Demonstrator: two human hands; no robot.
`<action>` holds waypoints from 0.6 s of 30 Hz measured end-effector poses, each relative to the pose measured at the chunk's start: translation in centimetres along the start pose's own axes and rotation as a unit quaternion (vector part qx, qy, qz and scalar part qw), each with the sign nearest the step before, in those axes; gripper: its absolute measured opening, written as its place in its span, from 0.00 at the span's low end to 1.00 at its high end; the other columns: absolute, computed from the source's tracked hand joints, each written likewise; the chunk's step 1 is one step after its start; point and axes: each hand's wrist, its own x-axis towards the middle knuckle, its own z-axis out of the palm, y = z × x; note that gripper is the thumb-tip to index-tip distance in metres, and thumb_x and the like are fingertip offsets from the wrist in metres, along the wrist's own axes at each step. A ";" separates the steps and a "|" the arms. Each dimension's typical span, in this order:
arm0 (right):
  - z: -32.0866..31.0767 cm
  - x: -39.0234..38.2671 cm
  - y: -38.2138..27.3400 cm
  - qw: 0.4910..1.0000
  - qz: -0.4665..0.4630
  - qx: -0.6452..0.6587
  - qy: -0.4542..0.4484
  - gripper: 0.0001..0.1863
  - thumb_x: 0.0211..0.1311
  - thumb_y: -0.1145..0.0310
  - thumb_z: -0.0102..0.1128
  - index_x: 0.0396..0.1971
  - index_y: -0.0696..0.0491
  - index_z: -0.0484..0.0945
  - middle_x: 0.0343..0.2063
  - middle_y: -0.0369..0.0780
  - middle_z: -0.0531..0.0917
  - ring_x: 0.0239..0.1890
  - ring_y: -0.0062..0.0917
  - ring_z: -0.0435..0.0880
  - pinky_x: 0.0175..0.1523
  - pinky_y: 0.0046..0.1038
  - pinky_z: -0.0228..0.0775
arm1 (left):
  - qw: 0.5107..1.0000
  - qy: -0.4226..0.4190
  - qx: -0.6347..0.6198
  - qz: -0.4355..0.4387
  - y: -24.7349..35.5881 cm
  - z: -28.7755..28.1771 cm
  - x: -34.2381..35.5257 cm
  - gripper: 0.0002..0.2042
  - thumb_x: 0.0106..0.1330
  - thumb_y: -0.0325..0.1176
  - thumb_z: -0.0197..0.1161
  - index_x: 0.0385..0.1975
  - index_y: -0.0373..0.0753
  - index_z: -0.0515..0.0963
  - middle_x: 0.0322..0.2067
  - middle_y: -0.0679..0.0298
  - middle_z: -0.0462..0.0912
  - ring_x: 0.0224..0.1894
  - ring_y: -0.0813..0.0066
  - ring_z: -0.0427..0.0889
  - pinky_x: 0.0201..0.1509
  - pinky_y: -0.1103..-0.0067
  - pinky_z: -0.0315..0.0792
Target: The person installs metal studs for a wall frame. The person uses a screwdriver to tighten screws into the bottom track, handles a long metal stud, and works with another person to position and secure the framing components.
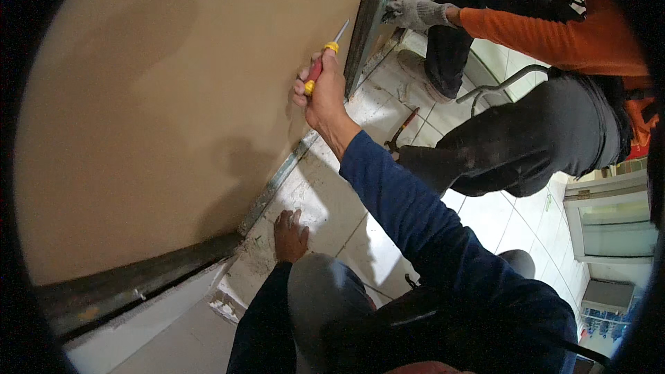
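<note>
My right hand point(327, 90), on a raised arm in a blue sleeve, is closed around a screwdriver point(316, 71) with a red and yellow handle. The metal shaft points up and to the right, toward a dark metal upright point(370, 21), with a visible gap between tip and metal. Behind the screwdriver is a broad tan panel point(173, 118). Lower down, my left hand point(291, 237) rests on the tiled floor point(332, 197) near the panel's bottom edge, its fingers spread and holding nothing.
A co-worker in an orange top point(540, 38) has both gray-gloved hands point(419, 14) at the metal upright. What looks like a hammer point(402, 131) lies near that person's leg. A dark metal rail point(138, 280) runs along the lower left. A white-framed glazed door point(613, 221) is at right.
</note>
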 end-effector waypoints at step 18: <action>2.3 3.0 -4.2 0.989 0.067 0.047 0.124 0.17 0.63 0.50 0.39 0.22 0.46 0.62 0.14 0.33 0.65 0.10 0.20 0.59 0.13 0.22 0.45 | 0.997 -0.043 0.062 -0.013 -1.0 1.2 0.0 0.28 0.56 0.37 0.60 0.57 0.39 0.62 0.53 0.49 0.65 0.58 0.50 0.62 0.61 0.57 0.56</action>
